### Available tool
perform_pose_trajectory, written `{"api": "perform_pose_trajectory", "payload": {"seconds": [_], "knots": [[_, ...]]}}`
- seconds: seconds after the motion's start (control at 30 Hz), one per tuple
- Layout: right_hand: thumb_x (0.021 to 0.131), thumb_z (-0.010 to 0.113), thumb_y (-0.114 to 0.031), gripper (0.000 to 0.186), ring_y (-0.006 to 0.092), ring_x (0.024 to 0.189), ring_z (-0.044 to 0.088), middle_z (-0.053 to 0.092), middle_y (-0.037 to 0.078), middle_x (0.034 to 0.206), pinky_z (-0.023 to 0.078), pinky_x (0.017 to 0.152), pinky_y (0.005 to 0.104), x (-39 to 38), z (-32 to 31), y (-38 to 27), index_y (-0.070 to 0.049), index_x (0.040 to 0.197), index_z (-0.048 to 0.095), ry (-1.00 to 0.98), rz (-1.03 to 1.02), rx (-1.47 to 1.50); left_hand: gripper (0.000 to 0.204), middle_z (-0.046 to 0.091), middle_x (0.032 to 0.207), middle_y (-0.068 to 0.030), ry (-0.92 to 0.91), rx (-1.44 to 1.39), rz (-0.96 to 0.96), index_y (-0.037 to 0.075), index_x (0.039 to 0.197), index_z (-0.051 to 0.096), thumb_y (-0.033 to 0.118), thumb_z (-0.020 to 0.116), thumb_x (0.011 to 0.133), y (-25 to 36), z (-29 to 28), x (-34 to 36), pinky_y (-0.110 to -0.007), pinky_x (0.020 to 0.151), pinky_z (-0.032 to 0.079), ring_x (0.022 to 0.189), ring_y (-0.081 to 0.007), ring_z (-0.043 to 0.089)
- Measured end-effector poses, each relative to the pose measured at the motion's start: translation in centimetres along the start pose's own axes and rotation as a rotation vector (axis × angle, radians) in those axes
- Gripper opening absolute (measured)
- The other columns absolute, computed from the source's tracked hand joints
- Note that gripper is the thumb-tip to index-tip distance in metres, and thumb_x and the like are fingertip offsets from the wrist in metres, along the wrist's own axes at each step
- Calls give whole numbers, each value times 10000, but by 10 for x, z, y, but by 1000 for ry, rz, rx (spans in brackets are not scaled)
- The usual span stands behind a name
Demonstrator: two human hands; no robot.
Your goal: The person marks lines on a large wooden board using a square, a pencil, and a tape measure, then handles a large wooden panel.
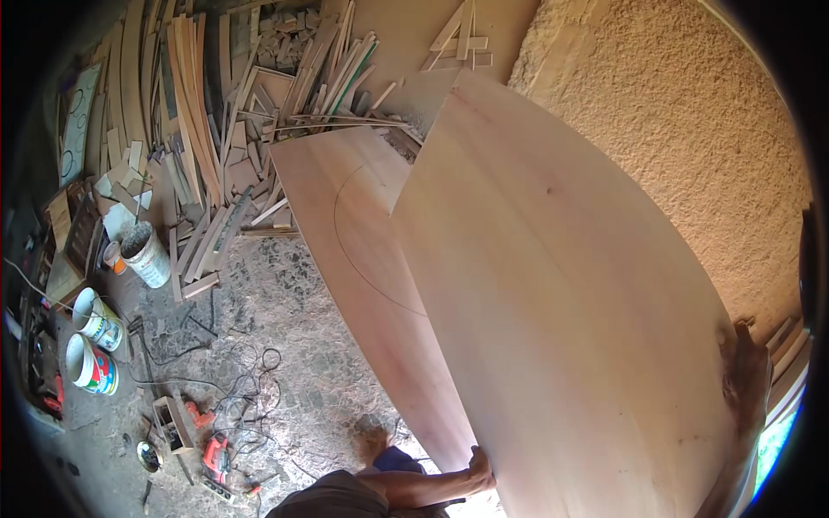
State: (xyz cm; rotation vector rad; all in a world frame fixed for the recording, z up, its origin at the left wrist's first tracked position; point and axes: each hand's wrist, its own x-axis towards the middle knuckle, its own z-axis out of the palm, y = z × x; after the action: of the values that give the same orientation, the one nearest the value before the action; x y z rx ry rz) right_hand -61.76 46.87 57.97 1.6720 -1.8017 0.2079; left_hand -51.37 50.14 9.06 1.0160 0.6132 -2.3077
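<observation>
A large plywood sheet with reddish-brown grain fills the middle and right, tilted up in front of me. My left hand is closed around its left edge, low in the view. At the sheet's right edge my right hand grips it, with the fingers partly in shadow. Behind and to the left stands a second plywood sheet, partly covered by the first. A curved pencil line runs across that second sheet.
Wood offcuts and strips are heaped at the back left. Buckets stand at the left. A red power tool and tangled cords lie on the dusty floor. A rough tan wall rises at the right.
</observation>
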Motion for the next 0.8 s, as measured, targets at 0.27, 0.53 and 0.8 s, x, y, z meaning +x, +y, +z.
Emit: {"api": "perform_pose_trajectory", "payload": {"seconds": [0.27,0.53,0.8], "knots": [[1024,389,-538,581,402,529,625,559,226,552,447,504,496,87,40,-60,-11,906,603,-107,50,-29,573,606,1274,-93,-72,-88,90,74,1281,507,503,204,1051,103,37,8,-386,994,536,1199,-224,591],[1015,396,-550,556,372,544,644,591,185,569,482,512,455,170,74,-150,-44,1073,621,-43,-33,-32,522,612,1253,-81,-66,-68,85,86,1267,517,481,256,1047,212,86,14,-372,958,541,1170,-211,598],[993,457,-550,556,290,522,661,606,145,569,506,496,404,266,103,-255,-49,1153,637,-61,-60,11,472,617,1231,-68,-78,-59,101,98,1254,528,459,309,1043,351,132,22,-359,922,547,1140,-198,605]]}}
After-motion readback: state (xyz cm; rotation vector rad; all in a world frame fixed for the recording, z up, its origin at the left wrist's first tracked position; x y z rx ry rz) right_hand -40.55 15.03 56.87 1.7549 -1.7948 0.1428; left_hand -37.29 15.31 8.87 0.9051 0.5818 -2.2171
